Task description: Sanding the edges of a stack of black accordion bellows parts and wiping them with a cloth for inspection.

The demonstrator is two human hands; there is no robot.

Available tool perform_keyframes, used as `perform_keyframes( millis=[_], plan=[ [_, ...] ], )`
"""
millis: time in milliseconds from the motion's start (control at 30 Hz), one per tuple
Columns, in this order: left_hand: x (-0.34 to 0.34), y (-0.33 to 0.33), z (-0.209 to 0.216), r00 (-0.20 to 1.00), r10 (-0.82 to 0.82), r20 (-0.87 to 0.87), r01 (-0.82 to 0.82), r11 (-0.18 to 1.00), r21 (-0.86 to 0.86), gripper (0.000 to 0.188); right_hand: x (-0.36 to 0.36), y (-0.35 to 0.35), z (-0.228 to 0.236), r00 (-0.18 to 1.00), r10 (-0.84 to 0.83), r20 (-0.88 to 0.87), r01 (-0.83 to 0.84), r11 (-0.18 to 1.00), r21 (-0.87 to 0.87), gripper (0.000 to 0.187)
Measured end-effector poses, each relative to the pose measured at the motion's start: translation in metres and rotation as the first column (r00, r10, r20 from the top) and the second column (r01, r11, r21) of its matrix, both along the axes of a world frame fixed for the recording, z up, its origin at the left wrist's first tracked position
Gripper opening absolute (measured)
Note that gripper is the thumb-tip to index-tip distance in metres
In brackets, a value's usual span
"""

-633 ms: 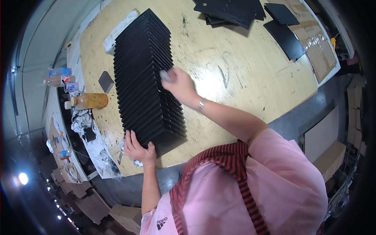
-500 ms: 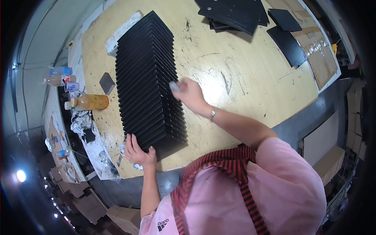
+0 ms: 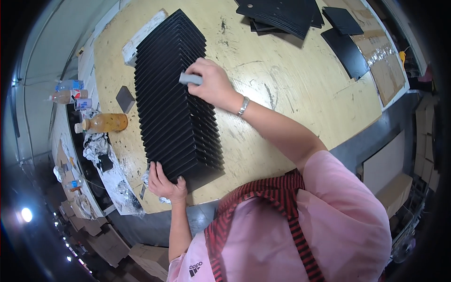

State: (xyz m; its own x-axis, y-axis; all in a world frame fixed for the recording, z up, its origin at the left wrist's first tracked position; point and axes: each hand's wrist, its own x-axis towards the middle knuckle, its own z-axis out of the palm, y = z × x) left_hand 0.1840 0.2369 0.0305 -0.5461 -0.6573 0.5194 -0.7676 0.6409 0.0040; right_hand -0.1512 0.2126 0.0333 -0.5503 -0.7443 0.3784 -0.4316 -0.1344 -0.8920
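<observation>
A long row of thin black boards (image 3: 164, 94), their edges staggered like steps, leans across the table. My left hand (image 3: 165, 185) grips its near end, with the fingers at the left edge and the thumb on the front board. Pinched in my right hand (image 3: 213, 84) is a small light-grey block (image 3: 191, 79), which lies against the board edges along the row's upper ridge. I cannot tell whether it is a sponge or a sanding block. A dark grey square block (image 3: 125, 99) rests on the table left of the row.
A white-smeared bar (image 3: 144, 36) lies against the row's far end. Left stand a bottle of amber liquid (image 3: 105, 123), smaller bottles (image 3: 70, 96) and crumpled wrapping (image 3: 96, 145). More black boards (image 3: 282, 16) are piled at the far right, near flattened cardboard (image 3: 383, 70).
My right hand has moved up and left with the grey block, from the row's right side onto its ridge. My left hand keeps its hold on the near end.
</observation>
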Motion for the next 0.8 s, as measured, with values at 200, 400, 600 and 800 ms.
perform_keyframes(
  millis=[200,400,600,800],
  plan=[
    [0.003,-0.001,-0.002,1.0,0.0,0.007,0.0,1.0,-0.01,0.08,0.006,0.043,-0.023,0.994,0.09,-0.059,-0.069,0.954,0.293,0.016],
    [0.003,0.001,0.0,1.0,-0.001,-0.003,0.001,1.0,-0.013,0.079,0.007,0.024,-0.006,0.972,0.063,-0.227,-0.068,0.998,-0.014,0.015],
    [-0.001,-0.003,0.0,1.0,0.004,-0.002,-0.004,0.999,-0.032,0.079,0.003,0.028,-0.005,0.941,0.057,-0.333,-0.081,0.995,-0.058,0.014],
    [0.001,-0.002,-0.001,1.0,0.006,-0.011,-0.006,0.999,-0.045,0.079,-0.001,0.045,-0.031,0.877,0.191,-0.441,-0.184,0.981,0.061,0.015]
  ],
)
